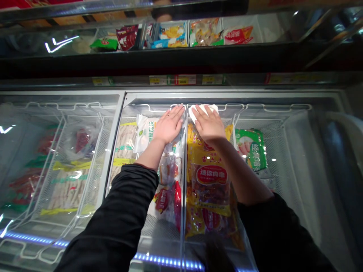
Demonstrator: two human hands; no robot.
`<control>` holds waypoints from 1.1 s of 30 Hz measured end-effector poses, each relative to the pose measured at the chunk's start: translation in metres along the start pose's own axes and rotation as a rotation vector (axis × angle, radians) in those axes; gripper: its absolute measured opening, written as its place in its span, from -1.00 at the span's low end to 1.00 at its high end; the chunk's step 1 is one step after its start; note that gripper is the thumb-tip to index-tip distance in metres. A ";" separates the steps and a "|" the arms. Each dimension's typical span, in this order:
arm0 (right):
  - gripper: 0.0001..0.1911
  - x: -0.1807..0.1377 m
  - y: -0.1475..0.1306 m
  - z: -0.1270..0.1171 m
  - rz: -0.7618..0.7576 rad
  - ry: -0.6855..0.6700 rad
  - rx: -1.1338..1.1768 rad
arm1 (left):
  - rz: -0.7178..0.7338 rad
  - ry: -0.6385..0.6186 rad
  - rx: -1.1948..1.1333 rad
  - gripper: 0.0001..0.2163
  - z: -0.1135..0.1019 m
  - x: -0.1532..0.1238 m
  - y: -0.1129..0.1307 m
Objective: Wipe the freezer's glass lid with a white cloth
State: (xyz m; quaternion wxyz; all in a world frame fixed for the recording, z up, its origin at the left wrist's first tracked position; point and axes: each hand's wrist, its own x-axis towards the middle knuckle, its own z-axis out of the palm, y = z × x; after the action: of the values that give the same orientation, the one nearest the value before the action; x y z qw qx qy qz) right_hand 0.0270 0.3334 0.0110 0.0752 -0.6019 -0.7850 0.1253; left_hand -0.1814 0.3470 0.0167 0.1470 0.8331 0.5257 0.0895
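Note:
My left hand (169, 125) lies flat near the back of the freezer's glass lid (159, 230), fingers stretched out together and a thin ring on one of them. Beside it, my right hand (209, 126) presses a folded white cloth (214, 108) against the glass; the cloth pokes out past the fingertips. Under the glass, yellow food bags (211, 192) with red labels fill the middle wire basket below my right hand. A white food bag (144, 130) shows partly behind my left hand and wrist.
A green packet (251, 149) lies in the right basket. To the left, past a grey frame bar (113, 145), another section holds pale packs with yellow ends (68, 189). Price tags (185, 79) line the rail behind, below an upper shelf of bagged food (172, 34).

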 end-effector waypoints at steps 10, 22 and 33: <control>-0.34 0.003 0.048 -0.003 0.147 0.134 -0.015 | 0.005 -0.005 0.018 -0.43 0.000 0.001 0.002; -0.35 -0.011 0.019 -0.001 -0.042 -0.022 -0.015 | 0.013 0.017 0.010 -0.44 0.001 0.001 0.002; -0.28 0.051 0.018 0.005 -0.009 0.048 0.049 | 0.017 0.013 0.012 -0.44 -0.001 0.000 0.002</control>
State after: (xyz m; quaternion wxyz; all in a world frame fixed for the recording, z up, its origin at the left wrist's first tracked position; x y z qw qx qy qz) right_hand 0.0289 0.3861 -0.0010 0.1094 -0.5993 -0.7823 0.1297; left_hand -0.1801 0.3466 0.0182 0.1378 0.8376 0.5203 0.0932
